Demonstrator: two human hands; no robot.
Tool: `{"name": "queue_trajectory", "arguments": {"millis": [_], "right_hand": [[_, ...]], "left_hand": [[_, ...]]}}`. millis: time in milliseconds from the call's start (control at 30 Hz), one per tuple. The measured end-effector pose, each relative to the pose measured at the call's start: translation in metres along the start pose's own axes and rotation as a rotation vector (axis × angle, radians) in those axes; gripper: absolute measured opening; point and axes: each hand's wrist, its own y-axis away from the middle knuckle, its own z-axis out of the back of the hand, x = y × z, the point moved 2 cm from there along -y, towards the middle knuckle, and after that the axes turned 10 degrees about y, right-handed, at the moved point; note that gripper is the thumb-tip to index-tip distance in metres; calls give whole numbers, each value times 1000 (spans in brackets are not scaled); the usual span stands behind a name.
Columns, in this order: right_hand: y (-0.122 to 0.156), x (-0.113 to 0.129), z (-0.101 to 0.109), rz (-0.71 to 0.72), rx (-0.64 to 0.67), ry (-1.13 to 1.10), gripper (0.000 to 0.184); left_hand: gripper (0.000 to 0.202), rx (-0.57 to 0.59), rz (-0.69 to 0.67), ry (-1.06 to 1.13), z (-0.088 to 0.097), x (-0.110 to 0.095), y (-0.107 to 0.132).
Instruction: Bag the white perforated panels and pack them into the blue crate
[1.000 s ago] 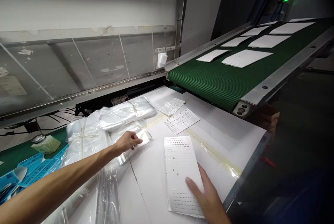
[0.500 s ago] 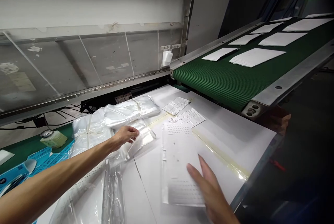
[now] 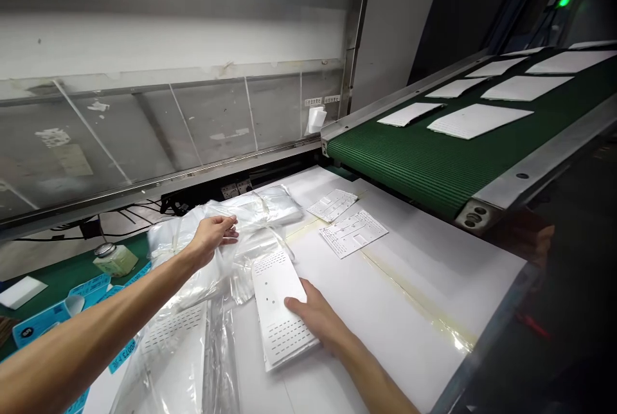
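Note:
My left hand pinches the upper edge of a clear plastic bag and holds it up. My right hand lies flat on a long perforated white sheet, whose far end touches the bag's mouth. Another perforated white sheet lies under clear plastic below my left forearm. Whether it is inside a bag is hard to tell. A bundle of folded clear bags sits past my left hand. Two small perforated printed sheets lie on the white table beyond my right hand.
A green conveyor belt with metal side rails carries several white sheets at the right. A transparent panel stands behind the table. At the left, a green bench holds a small jar and blue printed cards.
My right hand has slid the perforated sheet left, against the bag's mouth. My left hand has lifted the bag's edge. The view has shifted slightly.

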Motion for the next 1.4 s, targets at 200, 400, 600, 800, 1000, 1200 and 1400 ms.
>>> {"name": "queue_trajectory", "arguments": {"millis": [200, 400, 600, 800, 1000, 1200, 1400], "right_hand": [[15, 20, -6, 91, -67, 39, 52], [23, 17, -3, 175, -124, 67, 64], [53, 26, 11, 191, -297, 146, 48], [58, 56, -2, 340, -440, 368, 40], [61, 44, 10, 385, -393, 355, 32], [65, 49, 46, 317, -492, 356, 32], [110, 36, 82, 185, -606, -13, 52]], "left_hand": [[28, -67, -184, 59, -4, -39, 2], [29, -9, -328, 25, -6, -89, 29], [33, 319, -63, -49, -59, -52, 84], [29, 483, 78, -2, -100, -13, 122], [30, 516, 126, 97, -90, -11, 125], [27, 711, 185, -87, -92, -15, 125], [26, 494, -76, -388, -95, -12, 107]]}}
